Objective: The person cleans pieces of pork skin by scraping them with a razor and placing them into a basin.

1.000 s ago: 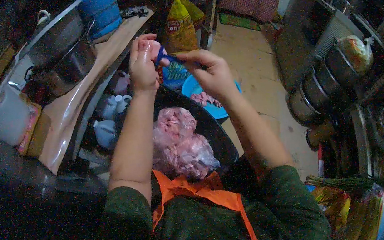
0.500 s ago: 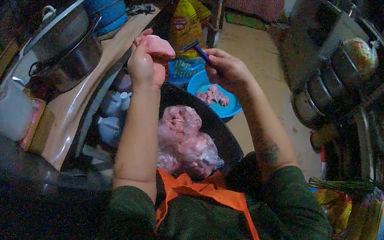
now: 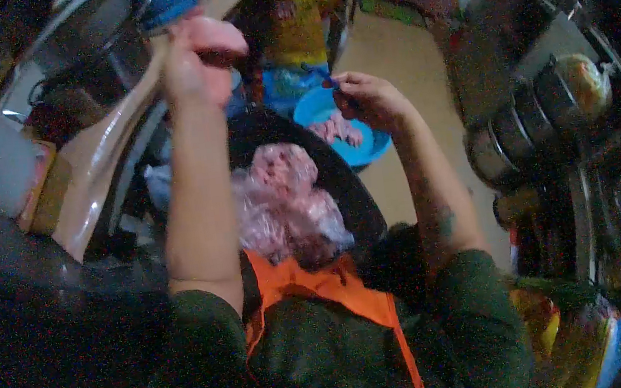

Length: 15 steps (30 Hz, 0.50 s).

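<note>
A pink piece of meat point(image 3: 218, 38) is held in my left hand point(image 3: 187, 63), raised at the upper left near a blue container; the hand is blurred. My right hand point(image 3: 367, 98) is closed on a blue razor point(image 3: 329, 81), whose head is smeared and hard to make out. Below that hand a light blue basin point(image 3: 358, 155) holds several pieces of pink meat point(image 3: 337, 129). Clear plastic bags of pink meat point(image 3: 284, 170) lie in a black tub point(image 3: 362, 207) in front of my orange apron.
A wooden counter point(image 3: 98, 138) runs along the left, with the blue container point(image 3: 164, 1) at its far end. Beyond the basin stands a yellow bag point(image 3: 296, 17). Stacked metal pots point(image 3: 509, 137) are at the right, above plastic packs point(image 3: 600, 341).
My left hand has moved left and up with the meat, away from the razor. My right hand has stayed nearly in place, still holding the razor. The view has shifted slightly.
</note>
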Motion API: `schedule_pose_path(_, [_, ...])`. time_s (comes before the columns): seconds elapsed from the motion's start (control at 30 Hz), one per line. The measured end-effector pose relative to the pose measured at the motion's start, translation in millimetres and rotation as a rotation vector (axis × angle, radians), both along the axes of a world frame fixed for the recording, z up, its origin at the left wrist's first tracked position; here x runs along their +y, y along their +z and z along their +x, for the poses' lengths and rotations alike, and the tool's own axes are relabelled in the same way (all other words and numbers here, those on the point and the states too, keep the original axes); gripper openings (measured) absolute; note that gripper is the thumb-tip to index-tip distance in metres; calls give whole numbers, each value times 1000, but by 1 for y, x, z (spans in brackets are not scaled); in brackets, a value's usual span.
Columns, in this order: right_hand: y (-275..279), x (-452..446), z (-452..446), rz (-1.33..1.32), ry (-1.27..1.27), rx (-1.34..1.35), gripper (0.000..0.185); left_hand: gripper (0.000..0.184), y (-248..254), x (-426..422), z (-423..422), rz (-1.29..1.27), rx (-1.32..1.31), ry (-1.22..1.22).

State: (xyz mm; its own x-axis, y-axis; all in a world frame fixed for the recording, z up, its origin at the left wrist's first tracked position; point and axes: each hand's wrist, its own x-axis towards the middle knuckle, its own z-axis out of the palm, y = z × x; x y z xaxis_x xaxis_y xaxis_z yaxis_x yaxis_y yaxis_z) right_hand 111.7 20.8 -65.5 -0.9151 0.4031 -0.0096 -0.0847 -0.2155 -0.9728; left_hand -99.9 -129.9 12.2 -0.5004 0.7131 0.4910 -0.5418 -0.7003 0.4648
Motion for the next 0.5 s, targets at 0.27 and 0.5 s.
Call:
schedule_pose_path(0.27, [-90, 14, 24, 1111, 385, -805, 23, 14, 33, -58, -106, 9, 76, -205])
schedule_pose_path(0.5, [-132, 30, 26, 1051, 374, -1019, 30, 29, 32, -58, -122, 14, 106, -272])
